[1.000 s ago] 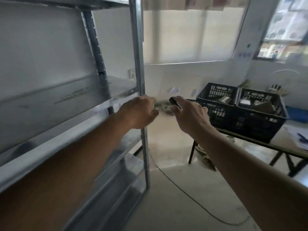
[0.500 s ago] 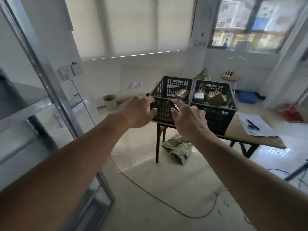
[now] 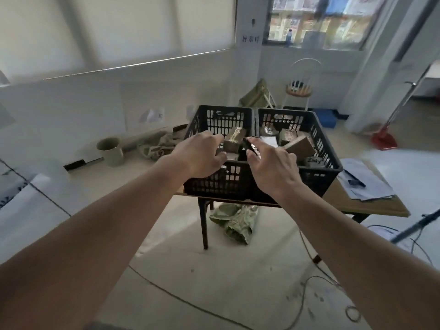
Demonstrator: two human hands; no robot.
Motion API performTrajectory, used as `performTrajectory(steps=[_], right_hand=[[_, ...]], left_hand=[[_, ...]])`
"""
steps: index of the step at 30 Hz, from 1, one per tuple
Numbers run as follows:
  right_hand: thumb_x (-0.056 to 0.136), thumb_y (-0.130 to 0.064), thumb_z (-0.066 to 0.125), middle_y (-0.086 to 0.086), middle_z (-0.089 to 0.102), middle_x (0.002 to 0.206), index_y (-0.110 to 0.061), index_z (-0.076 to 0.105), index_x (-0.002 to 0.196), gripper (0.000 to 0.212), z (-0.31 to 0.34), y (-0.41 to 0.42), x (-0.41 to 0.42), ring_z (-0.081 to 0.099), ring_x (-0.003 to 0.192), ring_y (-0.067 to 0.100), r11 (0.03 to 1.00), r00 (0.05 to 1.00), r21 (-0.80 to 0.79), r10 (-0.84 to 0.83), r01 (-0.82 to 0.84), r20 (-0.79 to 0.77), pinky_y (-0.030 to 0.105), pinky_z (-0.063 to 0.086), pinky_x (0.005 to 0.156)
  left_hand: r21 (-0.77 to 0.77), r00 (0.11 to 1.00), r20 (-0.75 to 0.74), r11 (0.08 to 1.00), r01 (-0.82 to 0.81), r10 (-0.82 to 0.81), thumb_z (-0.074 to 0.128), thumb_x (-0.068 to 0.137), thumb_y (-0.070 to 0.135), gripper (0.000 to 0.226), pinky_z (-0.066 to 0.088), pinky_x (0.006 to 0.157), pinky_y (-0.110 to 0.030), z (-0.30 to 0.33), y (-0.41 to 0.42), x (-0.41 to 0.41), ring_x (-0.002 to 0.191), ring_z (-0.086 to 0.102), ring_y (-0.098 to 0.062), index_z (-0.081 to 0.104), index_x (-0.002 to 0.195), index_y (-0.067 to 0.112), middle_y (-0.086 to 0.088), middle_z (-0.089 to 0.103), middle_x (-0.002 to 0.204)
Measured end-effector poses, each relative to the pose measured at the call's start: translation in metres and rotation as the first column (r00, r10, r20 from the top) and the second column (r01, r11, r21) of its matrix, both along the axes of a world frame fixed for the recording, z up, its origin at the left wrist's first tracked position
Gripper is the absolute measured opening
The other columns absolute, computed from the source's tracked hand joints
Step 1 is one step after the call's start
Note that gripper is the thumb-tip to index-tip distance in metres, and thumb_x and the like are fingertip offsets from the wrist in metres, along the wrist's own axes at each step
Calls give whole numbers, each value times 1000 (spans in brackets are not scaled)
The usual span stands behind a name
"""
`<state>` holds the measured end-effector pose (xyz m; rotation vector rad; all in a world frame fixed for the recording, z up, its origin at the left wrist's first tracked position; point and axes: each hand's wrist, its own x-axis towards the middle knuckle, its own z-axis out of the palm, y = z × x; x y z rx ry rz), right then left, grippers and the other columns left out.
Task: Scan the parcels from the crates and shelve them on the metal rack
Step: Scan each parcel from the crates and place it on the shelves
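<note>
Two black plastic crates stand side by side on a wooden table [image 3: 371, 206]. The left crate [image 3: 209, 184] holds a brown parcel [image 3: 234, 139]. Several parcels lie in the right crate [image 3: 326, 172], among them a brown box [image 3: 301, 146] and a white one [image 3: 270, 140]. My left hand [image 3: 201, 157] hovers in front of the left crate with fingers loosely curled, holding nothing. In my right hand [image 3: 273, 166] I grip a small black scanner [image 3: 250, 146], held out before the crates. The metal rack is out of view.
Papers and a pen [image 3: 364, 184] lie on the table's right part. A green sack [image 3: 234, 222] sits under the table, cables [image 3: 307, 282] trail over the floor. A green bucket [image 3: 110, 151], a stool [image 3: 298, 90] and a red dustpan [image 3: 384, 140] stand by the walls.
My view has swung right, away from the metal rack, and closed in on the crates. Both hands stay stretched out ahead; the scanner remains in my right hand.
</note>
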<state>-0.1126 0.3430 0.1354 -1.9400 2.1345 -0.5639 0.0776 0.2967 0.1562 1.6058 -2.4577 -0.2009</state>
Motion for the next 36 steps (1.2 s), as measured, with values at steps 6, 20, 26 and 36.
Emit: performTrajectory(steps=[6, 20, 26, 36], right_hand=[[112, -51, 36, 18, 60, 140, -45, 35, 162, 51, -15, -94, -25, 50, 130, 43, 998, 998, 37, -60, 60, 10, 56, 42, 111], [113, -52, 33, 22, 60, 135, -45, 32, 163, 50, -97, -361, -98, 54, 120, 42, 994, 1000, 111, -11, 9, 9, 51, 44, 99], [112, -52, 34, 21, 59, 132, -46, 32, 162, 51, -125, -438, -110, 54, 116, 43, 993, 998, 105, -62, 62, 1, 48, 46, 88], [112, -52, 37, 22, 54, 144, -47, 32, 162, 51, -155, -514, -104, 52, 122, 44, 980, 987, 126, -143, 152, -75, 51, 47, 95]], left_hand=[[54, 999, 6, 998, 39, -40, 55, 105, 44, 42, 42, 88, -33, -23, -110, -26, 115, 60, -21, 56, 141, 22, -3, 61, 132], [213, 996, 75, 975, -71, 56, 59, 104, 43, 58, 52, 103, -43, -115, -367, -112, 126, 59, -28, 46, 155, 20, -9, 56, 138], [291, 991, 100, 950, -115, 89, 62, 100, 42, 56, 53, 102, -46, -159, -441, -127, 124, 58, -27, 48, 152, 22, -6, 54, 135], [342, 995, 88, 937, -66, 38, 67, 96, 42, 53, 46, 86, -40, -240, -524, -134, 124, 57, -34, 52, 143, 21, -13, 49, 139]])
